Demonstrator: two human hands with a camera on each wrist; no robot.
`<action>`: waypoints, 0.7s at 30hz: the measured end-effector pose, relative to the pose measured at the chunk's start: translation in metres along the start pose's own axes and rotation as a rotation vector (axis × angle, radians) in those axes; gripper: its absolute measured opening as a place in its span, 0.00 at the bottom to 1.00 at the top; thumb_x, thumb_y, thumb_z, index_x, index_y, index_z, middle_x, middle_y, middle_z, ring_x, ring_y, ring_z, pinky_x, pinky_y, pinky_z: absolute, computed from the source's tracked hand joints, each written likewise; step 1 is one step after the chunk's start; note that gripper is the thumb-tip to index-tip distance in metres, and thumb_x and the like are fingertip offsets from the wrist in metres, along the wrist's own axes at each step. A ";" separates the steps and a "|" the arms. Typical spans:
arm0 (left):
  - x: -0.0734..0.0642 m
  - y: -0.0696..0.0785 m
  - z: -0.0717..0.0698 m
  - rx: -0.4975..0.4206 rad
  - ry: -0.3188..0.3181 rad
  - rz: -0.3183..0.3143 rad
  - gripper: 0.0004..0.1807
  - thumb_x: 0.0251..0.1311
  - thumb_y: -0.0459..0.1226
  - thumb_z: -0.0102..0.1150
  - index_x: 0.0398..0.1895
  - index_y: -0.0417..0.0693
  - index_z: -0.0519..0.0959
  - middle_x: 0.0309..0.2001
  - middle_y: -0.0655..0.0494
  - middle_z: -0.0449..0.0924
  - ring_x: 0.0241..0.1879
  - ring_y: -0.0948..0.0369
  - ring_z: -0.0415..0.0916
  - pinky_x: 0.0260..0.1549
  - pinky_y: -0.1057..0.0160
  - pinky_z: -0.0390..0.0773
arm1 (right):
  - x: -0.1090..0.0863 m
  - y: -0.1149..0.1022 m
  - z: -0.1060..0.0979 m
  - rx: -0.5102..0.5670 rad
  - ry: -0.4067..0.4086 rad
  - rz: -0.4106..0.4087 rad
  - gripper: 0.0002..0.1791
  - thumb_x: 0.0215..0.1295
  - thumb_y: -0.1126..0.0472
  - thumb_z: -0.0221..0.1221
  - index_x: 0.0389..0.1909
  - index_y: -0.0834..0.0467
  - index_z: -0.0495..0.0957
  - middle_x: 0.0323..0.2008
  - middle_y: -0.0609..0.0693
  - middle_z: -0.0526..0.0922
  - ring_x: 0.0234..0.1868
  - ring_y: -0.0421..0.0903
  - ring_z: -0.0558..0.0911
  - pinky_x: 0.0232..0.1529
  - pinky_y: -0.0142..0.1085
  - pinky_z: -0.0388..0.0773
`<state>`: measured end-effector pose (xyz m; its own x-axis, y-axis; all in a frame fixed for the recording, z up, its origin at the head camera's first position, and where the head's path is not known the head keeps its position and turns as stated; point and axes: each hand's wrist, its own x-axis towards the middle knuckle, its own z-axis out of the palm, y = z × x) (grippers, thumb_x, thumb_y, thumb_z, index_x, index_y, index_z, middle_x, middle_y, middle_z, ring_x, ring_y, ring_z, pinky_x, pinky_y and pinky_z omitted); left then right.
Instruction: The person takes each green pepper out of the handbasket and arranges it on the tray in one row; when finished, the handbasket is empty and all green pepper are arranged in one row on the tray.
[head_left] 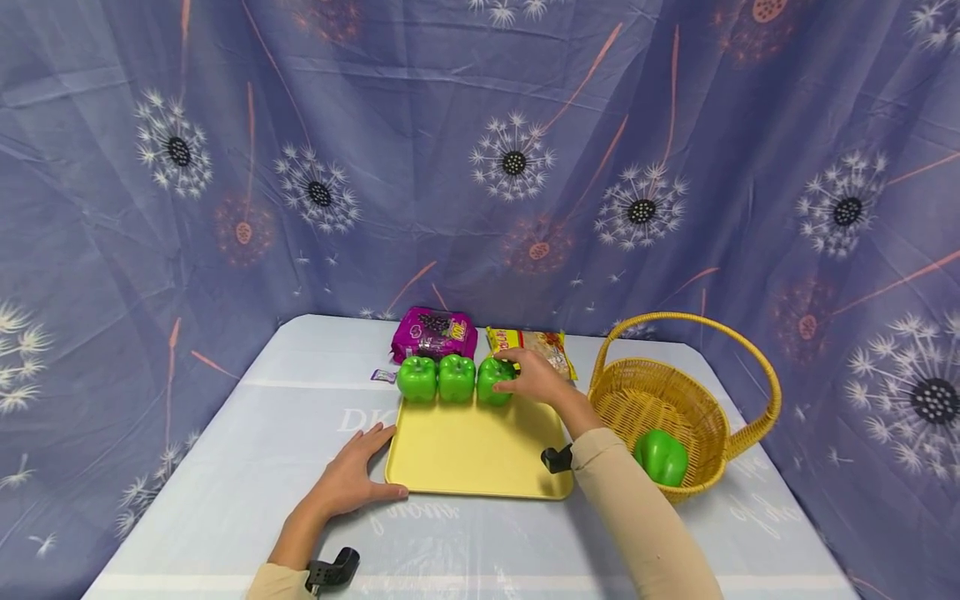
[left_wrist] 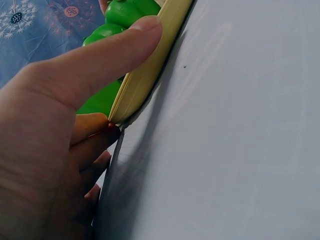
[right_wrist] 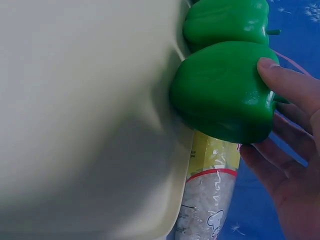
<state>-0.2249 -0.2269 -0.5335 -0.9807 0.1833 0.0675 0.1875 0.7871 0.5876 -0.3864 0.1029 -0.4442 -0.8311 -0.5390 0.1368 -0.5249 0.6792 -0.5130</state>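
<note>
Three glossy green bell peppers stand in a row along the far edge of a yellow tray (head_left: 480, 450): a left one (head_left: 417, 380), a middle one (head_left: 456, 379) and a right one (head_left: 491, 383). My right hand (head_left: 534, 379) holds the right pepper from above; in the right wrist view the thumb and fingers sit around its stem end (right_wrist: 225, 92). At the tray's left side is my left hand (head_left: 352, 475), thumb and fingers spread and touching the rim. In the left wrist view that thumb (left_wrist: 145, 37) lies against the tray's rim (left_wrist: 145, 85).
A wicker basket (head_left: 723, 425) with a tall handle stands at the right, one green bell pepper (head_left: 662, 458) inside. Behind the tray lie a purple package (head_left: 431, 335) and a yellow-and-clear bag (head_left: 551, 348). A small purple packet (head_left: 383, 376) is near the tray's back left corner.
</note>
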 end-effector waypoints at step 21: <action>-0.001 0.001 -0.001 0.002 0.003 0.001 0.62 0.30 0.69 0.70 0.73 0.53 0.62 0.71 0.46 0.59 0.71 0.45 0.50 0.68 0.42 0.51 | -0.007 0.001 -0.002 0.039 0.015 -0.003 0.38 0.53 0.50 0.71 0.65 0.55 0.71 0.63 0.54 0.71 0.60 0.57 0.71 0.59 0.54 0.70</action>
<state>-0.2242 -0.2272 -0.5323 -0.9806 0.1826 0.0708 0.1891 0.7883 0.5856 -0.3814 0.1086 -0.4440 -0.8324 -0.5334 0.1504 -0.5199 0.6577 -0.5451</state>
